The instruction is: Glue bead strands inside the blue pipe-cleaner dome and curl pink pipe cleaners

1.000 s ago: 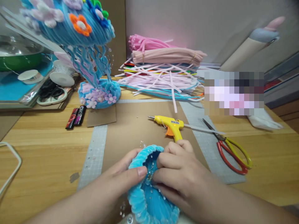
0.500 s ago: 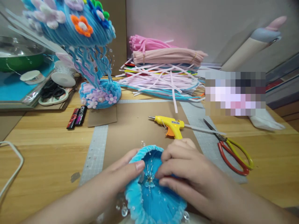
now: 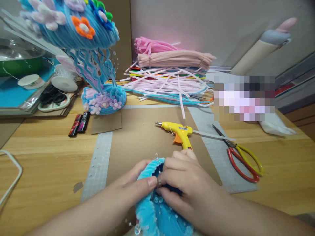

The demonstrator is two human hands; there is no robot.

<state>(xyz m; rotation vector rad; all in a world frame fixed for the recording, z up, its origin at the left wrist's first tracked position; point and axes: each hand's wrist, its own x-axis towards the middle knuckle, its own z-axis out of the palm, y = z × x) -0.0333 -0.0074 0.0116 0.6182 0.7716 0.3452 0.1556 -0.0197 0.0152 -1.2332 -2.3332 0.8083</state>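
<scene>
My left hand (image 3: 137,186) grips the near-left rim of a hollow blue pipe-cleaner dome (image 3: 147,209), thumb over the edge and fingers behind. The dome is tilted, so its inside faces me. My right hand (image 3: 182,183) reaches into the opening, thumb and fingertips pinched around a strand of clear beads (image 3: 159,180) close to my left thumb. More clear beads (image 3: 157,199) lie inside the dome, partly covered by my right hand. A few beads hang outside its rim.
A yellow glue gun (image 3: 180,131) lies on brown cardboard (image 3: 133,141) just beyond my hands. Red-and-yellow-handled scissors (image 3: 242,160) rest to the right. Pipe cleaners (image 3: 169,82) are piled at the back. A finished-looking blue jellyfish figure (image 3: 98,75) stands back left, near two markers (image 3: 79,124).
My right hand has moved left and deeper into the dome, its fingertips now close to my left thumb. The dome's opening has turned and is more covered. The view has shifted slightly.
</scene>
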